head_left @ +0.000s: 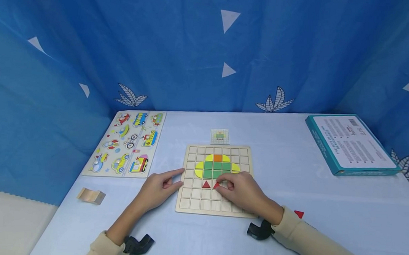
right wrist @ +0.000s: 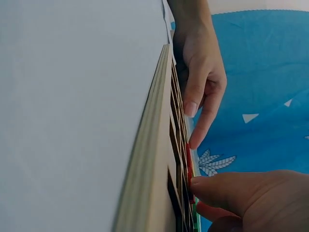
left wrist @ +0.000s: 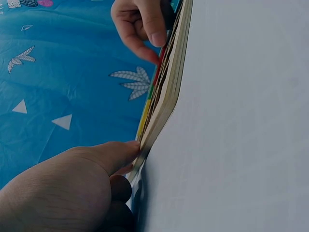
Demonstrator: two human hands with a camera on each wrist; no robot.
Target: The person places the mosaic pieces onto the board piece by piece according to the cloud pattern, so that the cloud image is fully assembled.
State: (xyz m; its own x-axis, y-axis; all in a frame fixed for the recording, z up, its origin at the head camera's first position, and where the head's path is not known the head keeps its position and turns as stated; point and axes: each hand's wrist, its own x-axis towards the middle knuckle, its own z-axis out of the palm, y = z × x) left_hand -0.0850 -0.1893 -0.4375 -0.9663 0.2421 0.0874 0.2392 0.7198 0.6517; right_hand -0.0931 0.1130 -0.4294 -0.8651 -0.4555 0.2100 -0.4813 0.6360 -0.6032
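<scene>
A wooden grid board [head_left: 194, 204] lies flat in the middle of the table. Green squares [head_left: 217, 165], an orange square [head_left: 217, 158] and yellow rounded pieces [head_left: 199, 169] sit in its cells. Below them lies one red triangle [head_left: 206, 185]. My right hand [head_left: 244, 190] pinches a second red triangle [head_left: 216, 185] between thumb and forefinger, right at the grid. My left hand [head_left: 156, 190] touches the board's left edge with extended thumb and forefinger. In the right wrist view, the right thumb [right wrist: 217, 188] is against the red piece; the fingers behind it are partly hidden.
Behind the board lies a small pattern card [head_left: 219, 136]. A vehicle puzzle [head_left: 123, 145] is at the left, with a curved wooden block [head_left: 91, 196] nearer. At the right stands a teal-edged box [head_left: 354, 145]. Another red piece [head_left: 299, 214] lies beside the right sleeve.
</scene>
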